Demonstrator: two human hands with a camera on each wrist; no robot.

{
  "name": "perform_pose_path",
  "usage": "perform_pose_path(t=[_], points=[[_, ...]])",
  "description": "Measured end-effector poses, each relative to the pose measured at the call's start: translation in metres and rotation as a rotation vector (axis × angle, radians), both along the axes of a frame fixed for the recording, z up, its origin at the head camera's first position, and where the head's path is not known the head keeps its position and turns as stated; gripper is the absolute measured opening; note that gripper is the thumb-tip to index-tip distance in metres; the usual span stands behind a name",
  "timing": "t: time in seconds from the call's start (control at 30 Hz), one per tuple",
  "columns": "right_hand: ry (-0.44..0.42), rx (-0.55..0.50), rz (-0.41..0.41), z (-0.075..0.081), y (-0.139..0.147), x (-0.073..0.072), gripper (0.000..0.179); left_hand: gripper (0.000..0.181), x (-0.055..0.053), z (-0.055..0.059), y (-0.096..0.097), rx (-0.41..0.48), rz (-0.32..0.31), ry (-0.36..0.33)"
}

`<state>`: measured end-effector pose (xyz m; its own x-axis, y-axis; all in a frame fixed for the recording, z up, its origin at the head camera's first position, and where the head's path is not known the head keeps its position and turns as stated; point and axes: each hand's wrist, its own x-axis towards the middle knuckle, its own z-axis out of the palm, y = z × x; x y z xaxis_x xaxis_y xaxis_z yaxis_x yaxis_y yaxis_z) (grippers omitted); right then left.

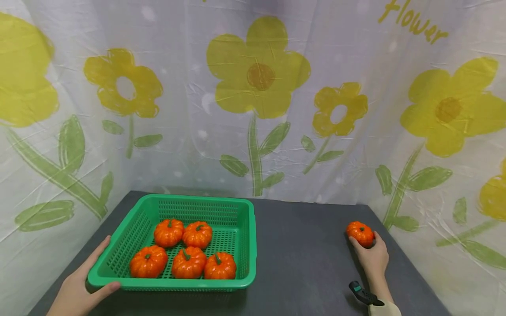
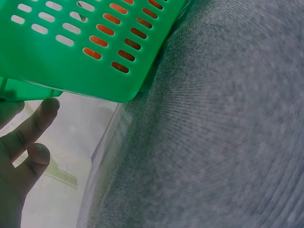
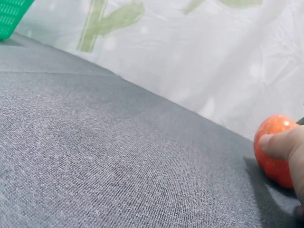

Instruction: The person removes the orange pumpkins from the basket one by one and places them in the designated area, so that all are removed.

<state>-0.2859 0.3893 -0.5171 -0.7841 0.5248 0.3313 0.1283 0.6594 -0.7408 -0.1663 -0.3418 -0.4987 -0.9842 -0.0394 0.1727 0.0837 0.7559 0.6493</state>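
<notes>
A green slotted basket (image 1: 197,200) stands on the dark grey table (image 1: 300,245) at the left, with several small orange pumpkins (image 1: 189,262) inside. My left hand (image 1: 92,274) holds its near left corner, thumb on the front rim and fingers along the side. In the left wrist view the basket's underside (image 2: 85,61) shows above my fingers (image 2: 28,128). At the right, a single orange pumpkin (image 1: 359,232) sits on the table and my right hand (image 1: 372,255) grips it from the near side. The right wrist view shows a fingertip (image 3: 284,145) on that pumpkin (image 3: 274,167).
A white cloth printed with yellow flowers (image 1: 258,70) walls in the table at the back and both sides. Grey tabletop (image 3: 118,156) stretches between basket and lone pumpkin. A black wrist mount (image 1: 363,294) sits on my right forearm.
</notes>
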Motion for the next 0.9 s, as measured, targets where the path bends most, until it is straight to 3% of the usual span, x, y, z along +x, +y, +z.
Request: perform_pose_path(t=[0.37, 0.9], points=[[-0.011, -0.011, 0.0, 0.0014, -0.0031, 0.0013, 0.093, 0.106, 0.0012, 0.0013, -0.0016, 0.004, -0.015, 0.03], [0.041, -0.051, -0.004, 0.002, -0.0015, 0.0043, 0.099, 0.105, 0.0016, 0.0013, -0.0002, 0.008, -0.02, 0.01]])
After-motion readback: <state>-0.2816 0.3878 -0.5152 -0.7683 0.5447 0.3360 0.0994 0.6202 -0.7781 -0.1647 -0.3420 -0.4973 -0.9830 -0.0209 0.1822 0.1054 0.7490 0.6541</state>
